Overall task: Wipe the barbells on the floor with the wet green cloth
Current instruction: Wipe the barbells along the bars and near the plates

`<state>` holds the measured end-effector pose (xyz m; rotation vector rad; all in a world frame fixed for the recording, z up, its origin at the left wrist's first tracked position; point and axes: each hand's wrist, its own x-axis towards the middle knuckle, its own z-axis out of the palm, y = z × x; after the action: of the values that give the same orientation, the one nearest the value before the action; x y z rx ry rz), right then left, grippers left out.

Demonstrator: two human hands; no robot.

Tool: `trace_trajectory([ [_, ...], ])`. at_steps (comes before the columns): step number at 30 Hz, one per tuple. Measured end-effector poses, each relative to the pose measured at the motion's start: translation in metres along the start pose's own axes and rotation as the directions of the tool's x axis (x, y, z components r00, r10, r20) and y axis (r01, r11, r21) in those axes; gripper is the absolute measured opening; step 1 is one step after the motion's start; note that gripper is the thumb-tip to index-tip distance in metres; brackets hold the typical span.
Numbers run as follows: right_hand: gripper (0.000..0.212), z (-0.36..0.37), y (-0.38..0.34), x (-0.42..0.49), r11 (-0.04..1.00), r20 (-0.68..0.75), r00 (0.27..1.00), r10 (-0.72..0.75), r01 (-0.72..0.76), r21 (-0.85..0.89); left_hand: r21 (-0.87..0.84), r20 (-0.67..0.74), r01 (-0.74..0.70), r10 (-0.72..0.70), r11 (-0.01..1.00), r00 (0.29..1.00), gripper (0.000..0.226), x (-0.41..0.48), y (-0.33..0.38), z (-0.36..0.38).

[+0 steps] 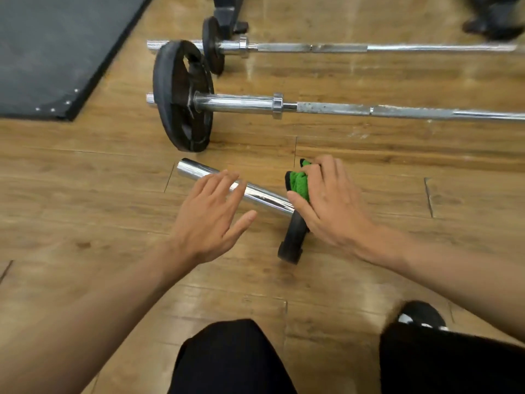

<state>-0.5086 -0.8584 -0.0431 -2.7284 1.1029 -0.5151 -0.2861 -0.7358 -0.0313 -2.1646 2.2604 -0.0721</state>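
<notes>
Three barbells lie on the wooden floor. The nearest barbell (255, 196) shows a shiny chrome sleeve and a small black plate (294, 237). My right hand (329, 206) presses the green cloth (299, 183) onto the top of that plate. Fingers spread, my left hand (211, 217) hovers over the chrome sleeve and holds nothing. Further back, the middle barbell (341, 108) carries a large black plate (183, 95). Behind it is the far barbell (312, 47) with a smaller plate.
A dark rubber mat (51, 52) covers the floor at the upper left. A black equipment base (227, 15) stands behind the far bar. My knees in black trousers (233, 359) and a black shoe (420, 315) are at the bottom.
</notes>
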Motion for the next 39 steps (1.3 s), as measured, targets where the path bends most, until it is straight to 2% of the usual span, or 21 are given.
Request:
trace_trajectory([
  [4,0.061,-0.005,-0.044,0.018,0.999,-0.001,1.0,0.01,-0.01,-0.044,-0.059,0.101,0.038,-0.032,0.998,0.994,0.086,-0.013,-0.011,-0.004],
  [8,0.062,0.032,-0.079,0.044,0.999,0.001,0.999,0.036,-0.036,-0.038,-0.071,0.062,0.1,-0.095,0.993,0.993,0.077,0.0,-0.035,0.01],
  [11,0.065,0.075,-0.085,0.054,0.967,0.026,0.969,0.247,-0.244,-0.075,-0.144,0.091,0.191,-0.179,0.971,0.98,0.083,0.011,-0.051,0.036],
  [14,0.066,0.116,-0.082,0.051,0.893,0.071,0.893,0.445,-0.437,-0.11,-0.227,0.187,0.249,-0.209,0.942,0.96,0.084,0.013,-0.055,0.065],
  [17,0.065,0.137,-0.082,0.046,0.831,0.131,0.822,0.555,-0.54,-0.132,-0.303,0.235,0.227,-0.159,0.926,0.959,0.08,0.025,-0.054,0.08],
  [21,0.067,0.14,-0.084,0.034,0.836,0.211,0.809,0.549,-0.53,-0.144,-0.367,0.276,0.109,-0.004,0.924,0.961,0.072,0.047,-0.056,0.086],
  [24,0.075,0.138,-0.083,0.036,0.817,0.293,0.766,0.572,-0.564,-0.12,-0.397,0.288,0.044,0.078,0.917,0.955,0.069,0.061,-0.056,0.089],
  [28,0.08,0.134,-0.078,0.045,0.778,0.324,0.73,0.602,-0.627,-0.036,-0.414,0.255,-0.085,0.206,0.906,0.945,0.068,0.077,-0.063,0.104],
  [30,0.087,0.136,-0.079,0.046,0.778,0.301,0.74,0.601,-0.628,-0.012,-0.408,0.215,-0.165,0.27,0.898,0.938,0.065,0.086,-0.068,0.116],
  [33,0.084,0.141,-0.081,0.045,0.783,0.234,0.767,0.598,-0.621,0.031,-0.44,0.092,-0.273,0.346,0.855,0.934,0.059,0.095,-0.061,0.134],
  [37,0.074,0.134,-0.09,0.042,0.735,0.072,0.769,0.635,-0.63,0.253,-0.495,-0.102,-0.313,0.303,0.811,0.948,0.059,0.103,-0.038,0.142],
  [39,0.066,0.119,-0.095,0.04,0.723,0.0,0.777,0.629,-0.585,0.367,-0.526,-0.136,-0.323,0.297,0.787,0.945,0.055,0.104,-0.02,0.14],
])
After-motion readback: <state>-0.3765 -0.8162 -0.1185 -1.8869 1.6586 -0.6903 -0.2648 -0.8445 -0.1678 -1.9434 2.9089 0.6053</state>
